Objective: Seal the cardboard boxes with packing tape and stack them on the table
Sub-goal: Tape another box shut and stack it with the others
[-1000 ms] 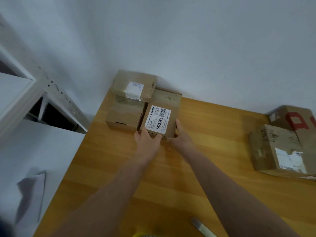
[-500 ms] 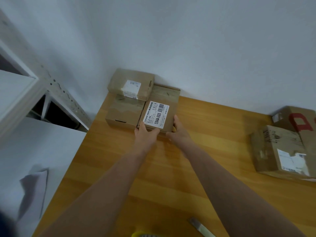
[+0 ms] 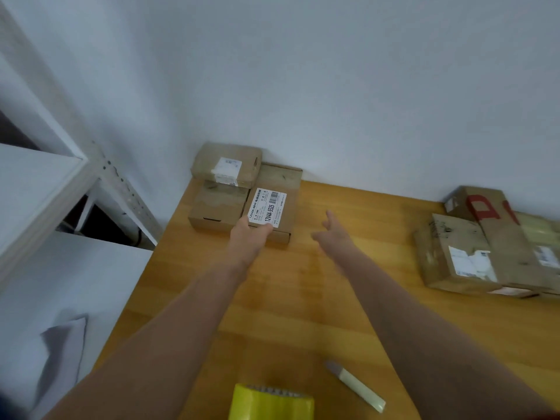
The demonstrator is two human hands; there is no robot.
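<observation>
We record the flat brown cardboard box with the white barcode label (image 3: 272,207) lying at eleven o'clock on the pale wooden table (image 3: 303,298), close to the wall and touching a plain brown cardboard box (image 3: 216,209) on its nine o'clock side. A third brown box with a small white label (image 3: 225,165) rests above the far part of the plain one. The left hand (image 3: 247,237) meets the near edge of the barcode-labelled box at its six o'clock, thumb laid over the top edge. Its fingers are hidden behind the hand, so we cannot tell whether it clasps the box or merely presses it. The right hand (image 3: 333,234) hangs clear of the box on its three o'clock side, fingers spread and loose, holding nothing. A roll of yellow packing tape (image 3: 271,401) stands at six o'clock near the table edge, with a pale utility knife (image 3: 359,388) at five o'clock. A group of worn brown cardboard boxes (image 3: 454,253) lies at three o'clock, well apart from the stack. We cannot tell from here whether they are sealed. In our judgement the step in hand is settling the labelled box into its place. The next move calls for releasing it, drawing a box from the three o'clock group to the table's middle, and taking up the tape.
</observation>
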